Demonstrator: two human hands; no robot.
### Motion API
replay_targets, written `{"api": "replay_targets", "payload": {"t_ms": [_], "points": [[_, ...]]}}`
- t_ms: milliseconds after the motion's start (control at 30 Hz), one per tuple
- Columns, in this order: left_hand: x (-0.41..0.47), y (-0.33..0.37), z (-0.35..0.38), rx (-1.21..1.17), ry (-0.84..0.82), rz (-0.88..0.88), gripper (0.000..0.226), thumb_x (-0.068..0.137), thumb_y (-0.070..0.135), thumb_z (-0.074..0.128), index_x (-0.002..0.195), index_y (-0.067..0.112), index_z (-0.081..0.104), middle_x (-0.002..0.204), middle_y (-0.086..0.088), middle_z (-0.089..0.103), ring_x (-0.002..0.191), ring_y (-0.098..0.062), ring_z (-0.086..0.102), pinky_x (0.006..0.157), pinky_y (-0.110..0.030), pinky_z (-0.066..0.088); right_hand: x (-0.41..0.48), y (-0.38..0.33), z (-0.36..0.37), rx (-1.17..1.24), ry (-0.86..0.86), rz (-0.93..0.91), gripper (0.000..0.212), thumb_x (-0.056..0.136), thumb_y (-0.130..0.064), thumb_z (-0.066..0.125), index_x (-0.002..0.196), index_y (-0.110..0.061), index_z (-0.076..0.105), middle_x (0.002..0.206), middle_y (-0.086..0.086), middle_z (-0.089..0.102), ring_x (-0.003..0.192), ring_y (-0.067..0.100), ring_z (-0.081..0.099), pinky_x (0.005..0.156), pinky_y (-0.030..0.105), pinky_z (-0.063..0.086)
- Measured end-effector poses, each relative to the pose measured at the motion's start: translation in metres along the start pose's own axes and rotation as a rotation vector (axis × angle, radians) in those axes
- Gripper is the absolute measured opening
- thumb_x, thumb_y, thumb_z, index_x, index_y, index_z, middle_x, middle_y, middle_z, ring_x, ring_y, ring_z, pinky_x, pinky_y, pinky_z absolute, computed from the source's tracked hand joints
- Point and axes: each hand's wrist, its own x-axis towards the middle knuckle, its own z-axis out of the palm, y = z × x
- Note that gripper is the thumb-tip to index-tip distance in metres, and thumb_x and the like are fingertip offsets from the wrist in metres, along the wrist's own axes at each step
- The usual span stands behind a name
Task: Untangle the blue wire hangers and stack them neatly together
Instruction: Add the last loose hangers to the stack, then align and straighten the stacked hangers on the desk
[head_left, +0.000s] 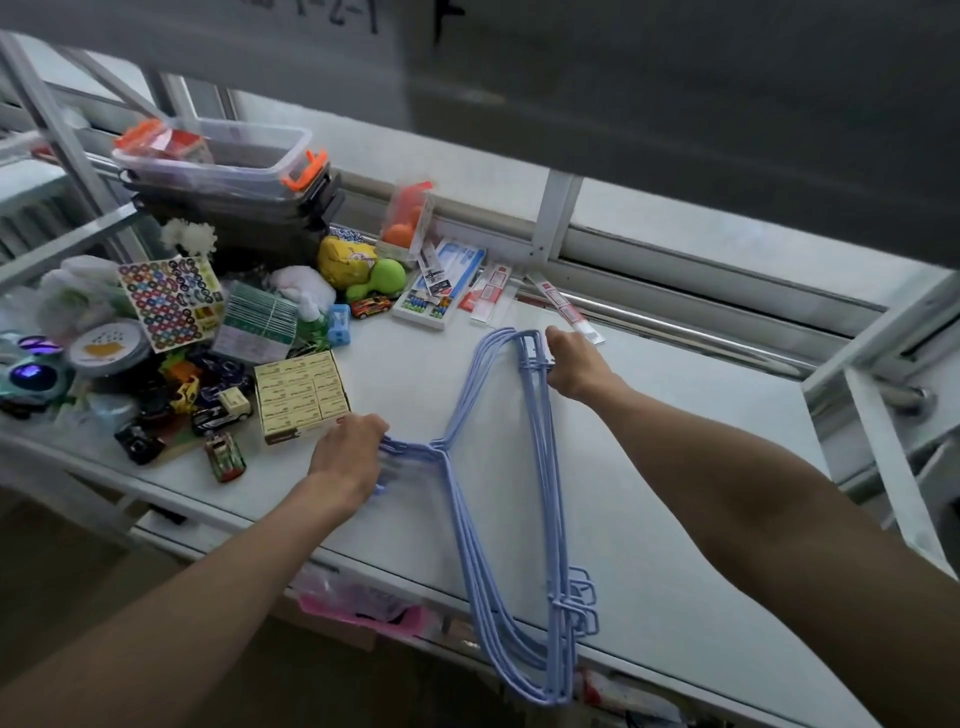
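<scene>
Several blue wire hangers (540, 467) lie overlapped in one bundle on the white table (675, 467), their long bars running from the far side to the near edge, where one end hangs slightly over. My left hand (345, 457) covers and grips the hooks at the bundle's left. My right hand (574, 364) pinches the far corner of the bundle. The hangers look roughly aligned, with small offsets at the near corner.
A cream box (301, 397) sits just beyond my left hand. Toy cars (223, 452), sticker sheets and other clutter fill the table's left. Stacked plastic bins (223, 171) stand at the back left. Packaged pens (566, 309) lie near my right hand. A metal rail (727, 332) runs behind.
</scene>
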Motion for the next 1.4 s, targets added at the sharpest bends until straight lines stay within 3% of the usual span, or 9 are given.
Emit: {"api": "replay_targets", "payload": {"t_ms": [133,300,467,600,800,933,1100,1233,1400], "points": [[0.001,0.006,-0.003,-0.066,-0.008,-0.069,0.033,0.076,-0.006,0.064,0.103,0.012,0.069,0.103,-0.013,0.067,0.086,-0.031,0.067,0.072,-0.036,0.06,0.013,0.003,0.002,0.049,-0.128,0.062,0.036,0.078,-0.01,0.066,0.112,-0.009,0.052,0.108,0.015,0.058,0.091,0.032,0.056,0.072,0.035,0.049],[0.002,0.01,-0.003,-0.015,0.038,-0.115,0.03,0.086,0.0,0.051,0.108,0.012,0.067,0.105,-0.013,0.065,0.097,-0.03,0.063,0.078,-0.034,0.052,0.027,0.011,0.013,0.184,-0.222,0.112,0.031,0.071,-0.01,0.068,0.099,-0.02,0.06,0.108,0.006,0.064,0.095,0.027,0.061,0.086,0.042,0.055],[-0.003,0.009,-0.001,-0.015,0.031,-0.124,0.028,0.085,0.001,0.057,0.109,0.013,0.065,0.106,-0.01,0.064,0.096,-0.029,0.063,0.076,-0.034,0.05,0.03,0.012,0.013,0.135,-0.224,0.074,0.032,0.078,-0.023,0.073,0.106,-0.011,0.063,0.096,0.007,0.061,0.082,0.026,0.059,0.074,0.036,0.052],[-0.002,0.012,-0.005,-0.019,0.026,-0.151,0.029,0.083,0.002,0.059,0.11,0.013,0.064,0.108,-0.01,0.064,0.099,-0.03,0.063,0.078,-0.034,0.05,0.021,0.011,0.011,-0.034,-0.149,0.031,0.02,0.085,-0.011,0.062,0.102,-0.001,0.058,0.108,0.021,0.059,0.098,0.037,0.059,0.07,0.036,0.043],[0.001,0.021,-0.01,-0.011,0.019,-0.094,0.027,0.084,0.001,0.055,0.104,0.013,0.068,0.104,-0.012,0.066,0.096,-0.031,0.064,0.078,-0.035,0.052,0.0,0.018,0.006,-0.183,-0.12,0.063,0.02,0.086,-0.001,0.058,0.106,0.0,0.057,0.114,0.021,0.059,0.102,0.037,0.06,0.069,0.034,0.04],[0.006,0.027,-0.017,0.029,0.003,-0.022,0.026,0.085,0.001,0.055,0.104,0.011,0.07,0.104,-0.014,0.067,0.096,-0.032,0.065,0.079,-0.035,0.051,-0.004,0.02,0.0,-0.15,-0.14,0.069,0.022,0.085,-0.001,0.059,0.107,-0.001,0.056,0.113,0.02,0.058,0.098,0.038,0.061,0.068,0.033,0.041],[0.011,0.023,-0.019,-0.005,-0.045,0.033,0.031,0.083,-0.001,0.055,0.108,0.012,0.071,0.107,-0.013,0.066,0.098,-0.031,0.065,0.083,-0.034,0.052,-0.008,0.027,0.002,-0.082,-0.102,0.094,0.011,0.084,-0.005,0.061,0.093,-0.006,0.055,0.106,0.021,0.06,0.075,0.029,0.049,0.064,0.031,0.039],[0.014,0.024,-0.027,-0.041,-0.138,-0.031,0.039,0.076,-0.005,0.06,0.11,0.015,0.067,0.114,-0.009,0.06,0.101,-0.029,0.064,0.084,-0.033,0.055,-0.008,0.028,0.004,-0.063,-0.074,0.099,0.018,0.085,-0.006,0.06,0.101,-0.001,0.058,0.108,0.021,0.058,0.086,0.036,0.058,0.066,0.031,0.038],[0.016,0.035,-0.028,0.06,-0.114,-0.035,0.028,0.085,0.0,0.058,0.11,0.011,0.062,0.114,-0.012,0.059,0.104,-0.031,0.061,0.084,-0.037,0.052,-0.007,0.03,0.008,-0.073,-0.065,0.126,0.019,0.085,-0.005,0.061,0.104,-0.004,0.06,0.107,0.018,0.059,0.093,0.038,0.061,0.071,0.037,0.046]]}}
